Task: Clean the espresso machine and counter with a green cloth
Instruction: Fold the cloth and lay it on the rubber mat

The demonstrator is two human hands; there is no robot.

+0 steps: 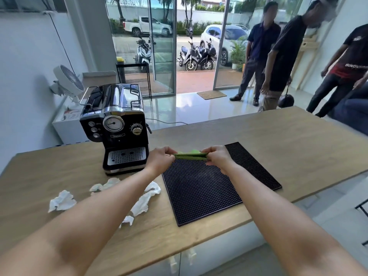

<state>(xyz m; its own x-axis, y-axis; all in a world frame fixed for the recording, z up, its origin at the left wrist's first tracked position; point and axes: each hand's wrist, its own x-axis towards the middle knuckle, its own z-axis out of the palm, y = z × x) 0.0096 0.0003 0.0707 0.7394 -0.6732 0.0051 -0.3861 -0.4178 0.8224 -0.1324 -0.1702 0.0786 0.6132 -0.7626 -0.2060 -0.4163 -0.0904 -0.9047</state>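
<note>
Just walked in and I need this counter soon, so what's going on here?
A person grips a folded green cloth with the left hand and right hand, stretched between them over a black bar mat. The black espresso machine stands to the left on the wooden counter, with crumpled white tissues lying in front of it.

On the counter [288, 140]: one espresso machine [119, 126] at 9 o'clock, one mat [209, 188] at 6 o'clock, one cloth [191, 155] at centre, four tissue wads [61, 202] at 8 o'clock. Hands, two: left hand [159, 159], right hand [218, 157]. Beyond: one fan [68, 80] at 10 o'clock, three bystanders [282, 56] at 2 o'clock.
</note>
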